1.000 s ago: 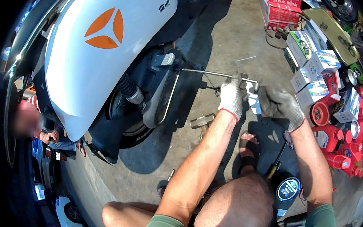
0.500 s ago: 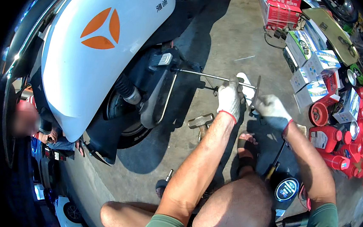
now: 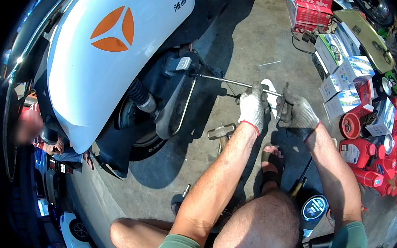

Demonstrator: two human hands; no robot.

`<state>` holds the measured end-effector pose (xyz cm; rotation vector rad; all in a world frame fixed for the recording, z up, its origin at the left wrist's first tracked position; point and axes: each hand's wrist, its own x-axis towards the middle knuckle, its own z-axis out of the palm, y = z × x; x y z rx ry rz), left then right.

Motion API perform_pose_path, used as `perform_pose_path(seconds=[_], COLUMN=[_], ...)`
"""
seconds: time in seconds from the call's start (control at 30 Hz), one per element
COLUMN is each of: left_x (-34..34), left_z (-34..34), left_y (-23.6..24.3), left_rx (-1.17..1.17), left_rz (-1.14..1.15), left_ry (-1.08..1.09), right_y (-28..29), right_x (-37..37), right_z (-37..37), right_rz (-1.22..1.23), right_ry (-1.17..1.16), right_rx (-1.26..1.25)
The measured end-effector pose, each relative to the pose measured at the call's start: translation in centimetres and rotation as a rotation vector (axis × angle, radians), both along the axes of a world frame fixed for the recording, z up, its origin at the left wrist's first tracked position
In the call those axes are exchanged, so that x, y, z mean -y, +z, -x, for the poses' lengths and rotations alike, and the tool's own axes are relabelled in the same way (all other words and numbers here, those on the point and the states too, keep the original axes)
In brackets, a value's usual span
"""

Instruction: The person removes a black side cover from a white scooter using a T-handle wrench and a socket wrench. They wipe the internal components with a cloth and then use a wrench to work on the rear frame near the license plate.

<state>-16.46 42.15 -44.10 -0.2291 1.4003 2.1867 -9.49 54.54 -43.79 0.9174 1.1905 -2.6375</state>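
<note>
Both gloved hands (image 3: 252, 107) (image 3: 297, 115) hold long wrench (image 3: 225, 82) horizontal, pointing left into scooter (image 3: 116, 47)

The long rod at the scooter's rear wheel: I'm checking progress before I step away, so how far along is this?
Done: the scooter lies tipped, rear wheel exposed. In hand: the left hand grips the long metal rod reaching the wheel hub, the right hand its cross handle. Left: the rod is still engaged, the hammer lies unused on the floor.
</note>
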Motion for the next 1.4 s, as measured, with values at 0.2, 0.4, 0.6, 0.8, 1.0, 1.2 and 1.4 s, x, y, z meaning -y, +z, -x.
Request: perform_pose_path(seconds=[0.2, 0.4, 0.6, 0.8, 1.0, 1.2, 1.4], left_x=[0.4, 0.2, 0.6, 0.7, 1.0, 1.2, 1.5], left_z=[0.0, 0.3, 0.4, 0.3, 0.6, 0.3, 0.8], left_y=[0.1, -0.3, 0.2, 0.0, 0.4, -0.2, -0.1], left_rx=[-0.029, -0.025, 0.012, -0.021, 0.003, -0.015, 0.004], left_rz=[0.044, 0.032, 0.012, 0.043, 0.046, 0.084, 0.051], left_ry=[0.008, 0.025, 0.020, 0.041, 0.059, 0.061, 0.044], right_y=[0.5, 0.9, 0.1, 0.7, -1.3, -0.4, -0.9], right_x=[-0.4, -1.6, -0.1, 0.3, -0.5, 0.1, 0.0], right_z=[-1.7, 0.1, -1.2, -0.2, -0.5, -1.1, -0.6], right_rz=[-1.782, -0.369, -1.751, -1.168, -1.648, -1.619, -1.516], right_ry=[-0.076, 0.279, -0.164, 0.109, -0.038, 0.130, 0.022], right_rx=[-0.424, -0.080, -0.250, -0.166, -0.120, -0.314, -0.054])
